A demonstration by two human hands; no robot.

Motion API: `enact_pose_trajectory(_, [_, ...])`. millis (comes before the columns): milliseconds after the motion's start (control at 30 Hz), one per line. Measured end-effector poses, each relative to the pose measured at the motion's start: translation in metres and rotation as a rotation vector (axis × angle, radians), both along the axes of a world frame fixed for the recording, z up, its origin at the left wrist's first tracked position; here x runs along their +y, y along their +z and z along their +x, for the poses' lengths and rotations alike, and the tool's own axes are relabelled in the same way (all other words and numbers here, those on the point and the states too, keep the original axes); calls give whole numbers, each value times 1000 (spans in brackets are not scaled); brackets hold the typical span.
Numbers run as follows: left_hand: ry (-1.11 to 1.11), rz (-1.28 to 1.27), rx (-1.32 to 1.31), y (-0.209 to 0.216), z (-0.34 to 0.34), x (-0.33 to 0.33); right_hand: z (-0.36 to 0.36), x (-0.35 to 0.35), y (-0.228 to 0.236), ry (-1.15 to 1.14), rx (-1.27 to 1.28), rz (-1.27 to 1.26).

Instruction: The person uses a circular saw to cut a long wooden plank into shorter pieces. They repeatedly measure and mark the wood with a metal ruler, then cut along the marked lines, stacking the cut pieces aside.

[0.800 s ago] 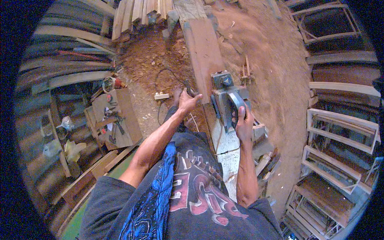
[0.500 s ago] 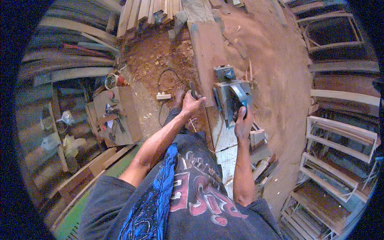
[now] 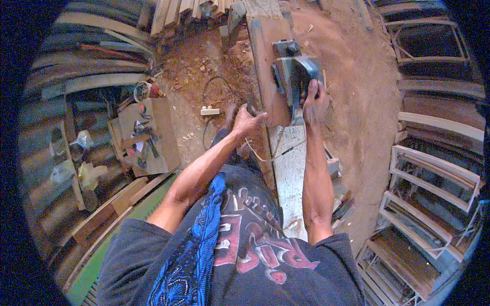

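Note:
My right hand [image 3: 316, 104] is wrapped round the blue rear handle of an electric planer [image 3: 295, 84], a dark, long-bodied tool with a knob at its front. The planer is over a long wooden board [image 3: 268, 61] that stretches away from me, and it looks smeared by motion. My left hand [image 3: 248, 121] is closed, left of the board, around a power cord [image 3: 222, 78]; a dark piece juts out above the fingers. Below that hand, a thin pale cord loops across to the right. Nearer me lies a white-stained bench plank [image 3: 290, 173].
A white power strip [image 3: 210, 111] lies on the dusty ground at left. Beyond it stands a small table [image 3: 161, 135] with tools, beside a tin [image 3: 142, 92]. Timber [image 3: 176, 13] is stacked far ahead. Wooden frames [image 3: 434, 176] line the right side.
The planer has moved forward, away from me, with my right arm reaching farther out. My left hand has barely shifted and stays closed beside the board.

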State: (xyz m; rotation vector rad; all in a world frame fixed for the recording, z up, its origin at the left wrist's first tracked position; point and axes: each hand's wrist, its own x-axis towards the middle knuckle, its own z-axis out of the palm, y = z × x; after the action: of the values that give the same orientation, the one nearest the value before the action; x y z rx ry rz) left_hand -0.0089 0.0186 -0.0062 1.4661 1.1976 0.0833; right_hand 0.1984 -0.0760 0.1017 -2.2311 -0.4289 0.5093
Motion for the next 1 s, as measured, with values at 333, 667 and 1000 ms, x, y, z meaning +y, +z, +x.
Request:
enact_pose_trajectory(333, [140,103,49,-76,-168,45,-146,-227,29,-101,-29,104])
enact_pose_trajectory(667, [212,-26,427,-54,-285,-4,-27,-49,15,-13,-74,114])
enact_pose_trajectory(1000, [98,7,596,-60,-271,-12,-58,-54,6,-72,239,241])
